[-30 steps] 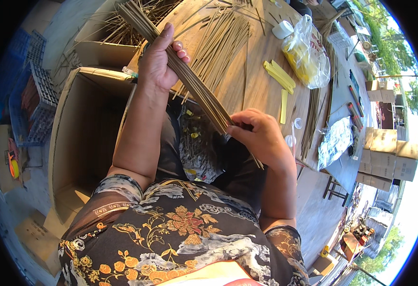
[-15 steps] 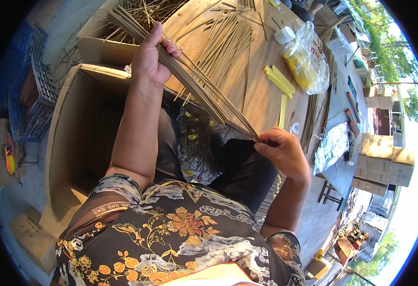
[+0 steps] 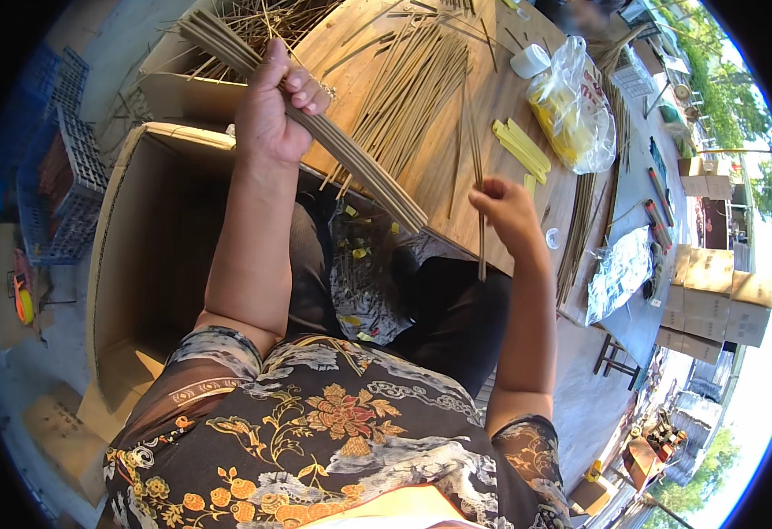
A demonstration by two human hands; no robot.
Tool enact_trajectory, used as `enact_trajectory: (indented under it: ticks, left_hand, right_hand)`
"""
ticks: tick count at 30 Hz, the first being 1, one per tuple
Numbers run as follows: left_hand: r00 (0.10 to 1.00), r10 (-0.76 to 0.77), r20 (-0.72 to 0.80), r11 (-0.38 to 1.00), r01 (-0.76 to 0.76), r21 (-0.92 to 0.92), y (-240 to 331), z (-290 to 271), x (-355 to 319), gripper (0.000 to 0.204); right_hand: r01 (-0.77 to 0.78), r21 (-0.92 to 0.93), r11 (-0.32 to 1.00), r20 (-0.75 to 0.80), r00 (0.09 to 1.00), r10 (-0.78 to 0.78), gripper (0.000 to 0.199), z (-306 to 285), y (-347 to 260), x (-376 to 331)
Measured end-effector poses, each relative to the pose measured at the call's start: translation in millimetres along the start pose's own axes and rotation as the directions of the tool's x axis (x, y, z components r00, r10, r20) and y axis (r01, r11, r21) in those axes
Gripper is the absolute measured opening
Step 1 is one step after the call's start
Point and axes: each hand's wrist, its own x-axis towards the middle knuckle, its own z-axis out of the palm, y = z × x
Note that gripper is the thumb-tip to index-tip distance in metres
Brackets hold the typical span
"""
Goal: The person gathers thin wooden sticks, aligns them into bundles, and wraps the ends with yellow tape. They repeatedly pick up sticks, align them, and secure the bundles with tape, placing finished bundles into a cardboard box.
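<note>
My left hand (image 3: 273, 110) grips a thick bundle of thin bamboo strips (image 3: 360, 167) that slants from the upper left down toward my lap. My right hand (image 3: 508, 212) is off to the right of the bundle's lower end and pinches a single thin strip (image 3: 480, 256) that hangs down below the fingers. Both hands are above the near edge of a wooden table (image 3: 492, 97), where many loose strips (image 3: 412, 88) lie spread out.
An open cardboard box (image 3: 139, 256) stands at my left, with blue plastic crates (image 3: 60, 176) beyond it. On the table lie short yellow pieces (image 3: 521, 148), a clear bag of yellow material (image 3: 571, 110) and a white cup (image 3: 529, 62). Stacked cartons (image 3: 712, 300) stand at the right.
My right hand has left the bundle's lower end and moved right and up with one strip pinched in it. My left hand holds the bundle almost where it was.
</note>
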Motion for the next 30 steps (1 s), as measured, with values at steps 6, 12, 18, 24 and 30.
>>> enact_trajectory:
  ticks: [6, 12, 18, 24, 30]
  left_hand:
    - [0.990, -0.092, 0.107, 0.996, 0.092, 0.010, -14, 9, -6, 0.035]
    - [0.973, -0.141, 0.183, 0.990, 0.136, 0.035, -19, 15, -10, 0.034]
    - [0.975, -0.164, 0.153, 0.979, 0.142, 0.144, -31, 25, -19, 0.035]
    - [0.877, -0.317, 0.361, 0.948, 0.293, 0.120, -55, 42, -39, 0.035]
    - [0.962, -0.251, 0.109, 0.949, 0.222, 0.225, -58, 63, -67, 0.031]
  right_hand:
    - [0.182, -0.421, 0.889, -0.277, 0.907, -0.317, 0.036, 47, -5, 74]
    - [0.233, -0.289, 0.929, -0.208, 0.932, -0.298, 0.042, 60, -38, 91]
    - [0.281, 0.442, 0.852, 0.091, 0.931, -0.354, 0.042, 49, -55, 12]
    - [0.078, 0.430, 0.899, 0.408, 0.872, -0.271, 0.022, 59, -83, -59]
    - [0.362, 0.386, 0.849, 0.032, 0.914, -0.404, 0.024, 78, -56, -85]
